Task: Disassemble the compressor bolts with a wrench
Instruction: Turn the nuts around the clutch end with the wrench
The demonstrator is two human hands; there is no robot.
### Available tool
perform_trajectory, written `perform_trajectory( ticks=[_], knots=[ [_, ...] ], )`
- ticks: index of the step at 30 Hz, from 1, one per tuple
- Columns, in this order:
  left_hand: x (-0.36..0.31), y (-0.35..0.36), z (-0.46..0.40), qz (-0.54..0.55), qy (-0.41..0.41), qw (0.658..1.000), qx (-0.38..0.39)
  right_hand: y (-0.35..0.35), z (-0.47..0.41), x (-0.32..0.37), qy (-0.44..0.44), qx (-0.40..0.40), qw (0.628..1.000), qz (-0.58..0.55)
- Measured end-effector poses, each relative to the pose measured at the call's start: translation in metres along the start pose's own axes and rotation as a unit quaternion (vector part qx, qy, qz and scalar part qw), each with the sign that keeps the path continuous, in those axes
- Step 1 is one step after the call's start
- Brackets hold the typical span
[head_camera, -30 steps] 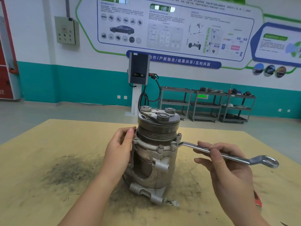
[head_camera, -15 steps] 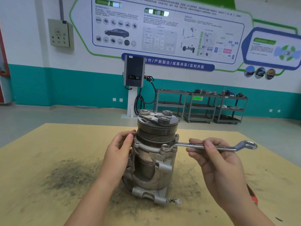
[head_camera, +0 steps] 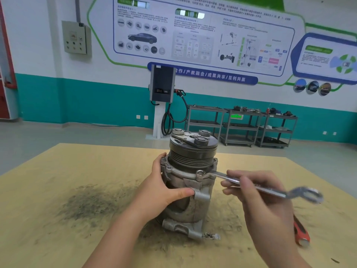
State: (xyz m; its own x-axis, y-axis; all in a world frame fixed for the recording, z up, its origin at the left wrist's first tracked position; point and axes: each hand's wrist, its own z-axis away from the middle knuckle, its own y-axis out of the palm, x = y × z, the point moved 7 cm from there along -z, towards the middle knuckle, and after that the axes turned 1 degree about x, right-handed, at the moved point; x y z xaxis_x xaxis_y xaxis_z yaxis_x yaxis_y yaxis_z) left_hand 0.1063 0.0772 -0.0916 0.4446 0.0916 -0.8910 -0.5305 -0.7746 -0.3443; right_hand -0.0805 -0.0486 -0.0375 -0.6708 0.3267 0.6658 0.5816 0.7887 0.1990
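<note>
The wrench [head_camera: 251, 185] has swung nearer, pinched by the right hand [head_camera: 257, 192] on a flange bolt [head_camera: 200, 173], while the left hand [head_camera: 164, 188] grips the compressor [head_camera: 190, 182] mid-table against turning.

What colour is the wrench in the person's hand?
Shiny silver metal. The wrench shows best in the head view.

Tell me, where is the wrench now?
The wrench is right of centre, held by the right hand, its near end on a flange bolt of the compressor.
</note>
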Motion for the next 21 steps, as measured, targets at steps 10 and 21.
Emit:
perform_trajectory(
  ticks=[10,21],
  knots=[
    [0.008,-0.002,-0.001,-0.005,-0.007,1.000,-0.026,0.059,0.028,0.020,-0.181,0.140,0.939,0.256],
    [0.004,-0.001,0.001,-0.007,-0.018,1.000,-0.011,0.041,-0.003,0.027,-0.063,-0.072,0.994,0.046]
  ],
)
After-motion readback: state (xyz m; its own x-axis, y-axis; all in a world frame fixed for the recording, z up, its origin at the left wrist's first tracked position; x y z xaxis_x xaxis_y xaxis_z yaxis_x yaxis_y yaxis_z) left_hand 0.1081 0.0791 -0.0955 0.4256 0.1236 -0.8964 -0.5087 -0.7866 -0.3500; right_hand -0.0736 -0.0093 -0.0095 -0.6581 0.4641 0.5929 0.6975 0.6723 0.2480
